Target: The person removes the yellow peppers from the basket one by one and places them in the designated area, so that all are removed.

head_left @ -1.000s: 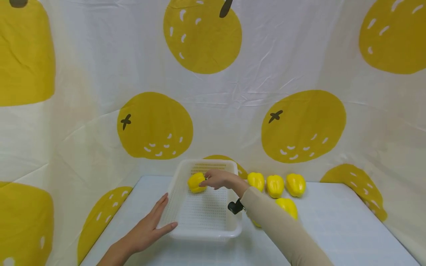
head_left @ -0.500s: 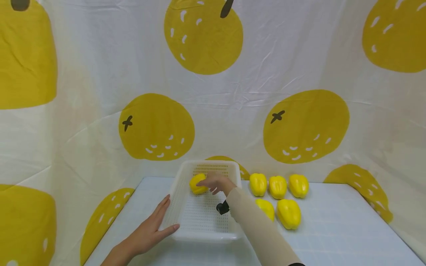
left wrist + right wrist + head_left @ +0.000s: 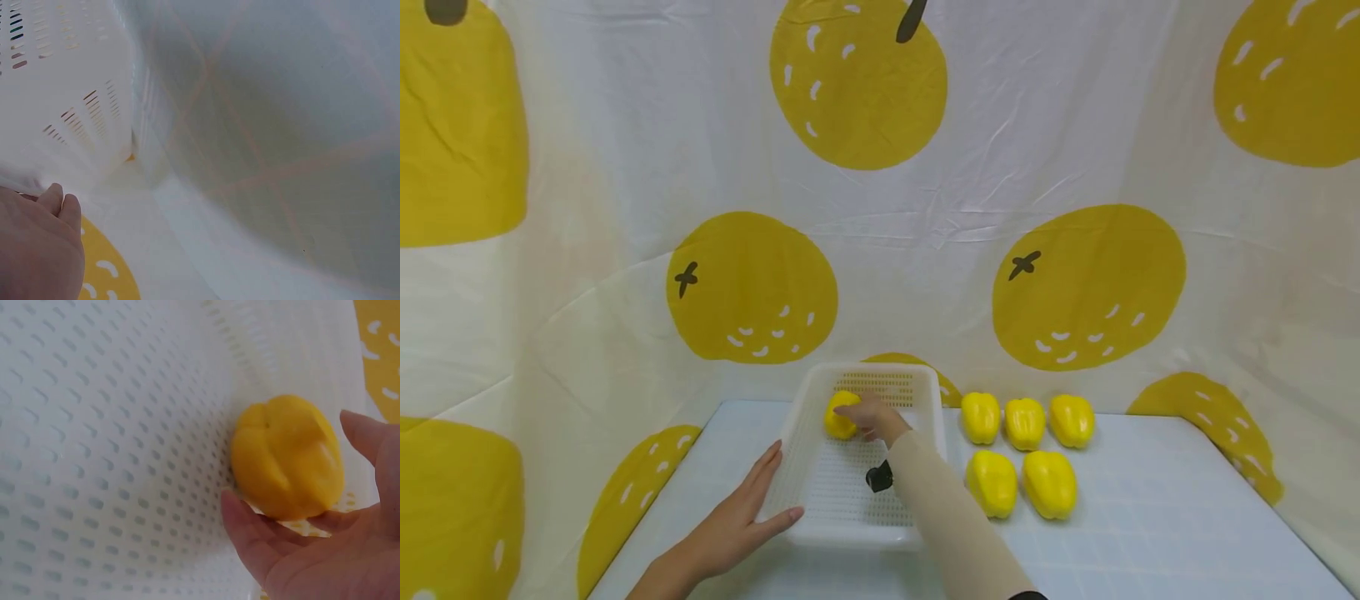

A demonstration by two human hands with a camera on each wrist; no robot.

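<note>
A yellow bell pepper lies inside a white perforated plastic basket, toward its back left. Around the pepper's right side is my right hand. In the right wrist view, the fingers of that hand lie along the pepper's lower edge, and the thumb stands a little apart from it. Spread along the basket's left side, my left hand rests its fingers at the outer wall and its thumb by the front corner. The left wrist view catches part of this hand beside the basket wall.
Right of the basket, several more yellow bell peppers sit on the pale table in two rows. A white cloth printed with large yellow fruit hangs behind. A black device is on my right wrist.
My right hand drew back slightly from the pepper, then came against it again, and the pepper has shifted a little to the left. The left hand has stayed at the basket.
</note>
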